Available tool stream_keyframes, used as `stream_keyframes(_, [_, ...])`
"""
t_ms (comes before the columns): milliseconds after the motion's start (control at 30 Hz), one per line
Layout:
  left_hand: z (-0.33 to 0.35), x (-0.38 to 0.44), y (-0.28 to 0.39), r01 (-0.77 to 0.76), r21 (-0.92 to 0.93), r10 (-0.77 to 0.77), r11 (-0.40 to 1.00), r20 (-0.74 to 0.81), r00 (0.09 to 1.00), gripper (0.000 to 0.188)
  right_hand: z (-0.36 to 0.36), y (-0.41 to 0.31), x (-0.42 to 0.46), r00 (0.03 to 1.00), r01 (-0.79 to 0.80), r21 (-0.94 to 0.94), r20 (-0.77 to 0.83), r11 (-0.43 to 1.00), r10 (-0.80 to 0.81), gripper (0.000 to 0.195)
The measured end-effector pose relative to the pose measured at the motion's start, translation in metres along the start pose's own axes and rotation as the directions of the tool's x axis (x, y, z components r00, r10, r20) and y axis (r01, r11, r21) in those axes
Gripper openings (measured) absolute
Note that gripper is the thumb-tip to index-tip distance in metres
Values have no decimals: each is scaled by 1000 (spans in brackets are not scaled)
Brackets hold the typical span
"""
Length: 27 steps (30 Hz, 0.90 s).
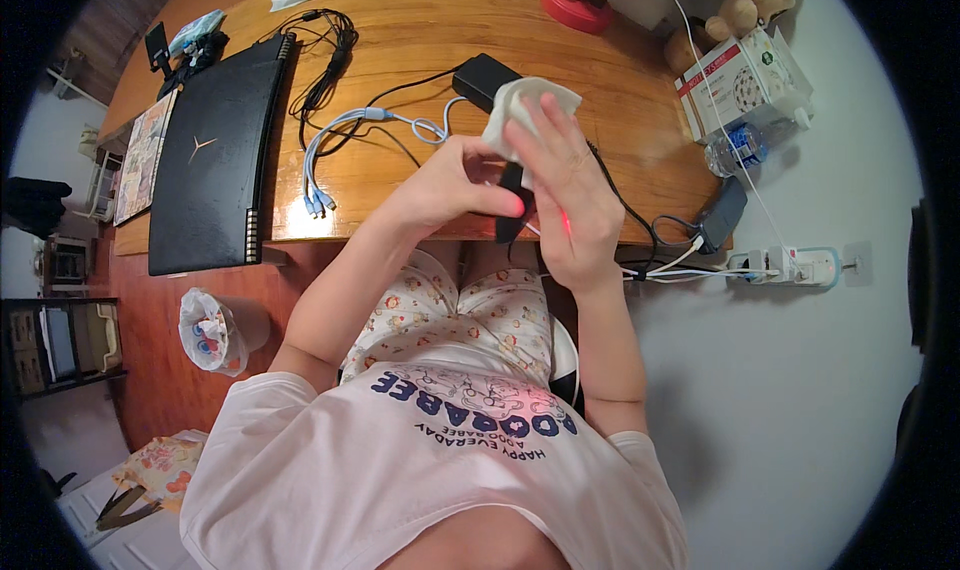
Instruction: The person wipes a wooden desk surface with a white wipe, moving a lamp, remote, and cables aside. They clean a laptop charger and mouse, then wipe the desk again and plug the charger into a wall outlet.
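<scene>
My left hand [450, 183] grips a small black device [512, 225] in front of the table's near edge. The device looks like a computer mouse, but my fingers hide much of it. Red light from it glows on my left thumb and on my right hand [574, 187]. A crumpled white wipe [536, 89] is held in my right hand, its fingers spread over it, close against the device. Just beyond both hands, a black power adapter [480, 78] lies on the wooden table [427, 18]. Left of them lies a pale blue multi-head charging cable [360, 116].
At the left rests a closed black laptop [214, 150], with coiled black cable [337, 44] beside it. A carton [735, 82] and plastic bottle [739, 150] stand right, near a dark adapter [720, 213] and power strip [814, 267]. A lined bin [217, 333] is on the floor.
</scene>
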<state>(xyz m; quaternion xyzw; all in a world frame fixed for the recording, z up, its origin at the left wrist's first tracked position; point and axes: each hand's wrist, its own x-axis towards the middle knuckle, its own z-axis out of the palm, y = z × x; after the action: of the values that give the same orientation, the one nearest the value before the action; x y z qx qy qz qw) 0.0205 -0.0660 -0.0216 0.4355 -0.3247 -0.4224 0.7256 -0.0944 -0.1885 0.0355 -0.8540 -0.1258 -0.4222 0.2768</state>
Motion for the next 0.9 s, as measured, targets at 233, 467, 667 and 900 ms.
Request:
stream_keyframes(233, [18,-13,20,-183,670,199,719,54,978,51,-22,2,-40,989,87,-114,129,990,-72,28])
stream_keyframes(467, [38,-24,25,-324,919,396,225,218,892,62,-21,-4,-54,981,-194,41,15,980,194,27])
stream_keyframes(667, [41,-36,29,-432,893,300,127,380,875,66,-32,-2,-78,899,-395,223,-107,891,425,23])
stream_keyframes(900, [11,-89,65,-526,606,128,597,576,808,43,-64,6,-120,593,-462,658,-269,595,759,18])
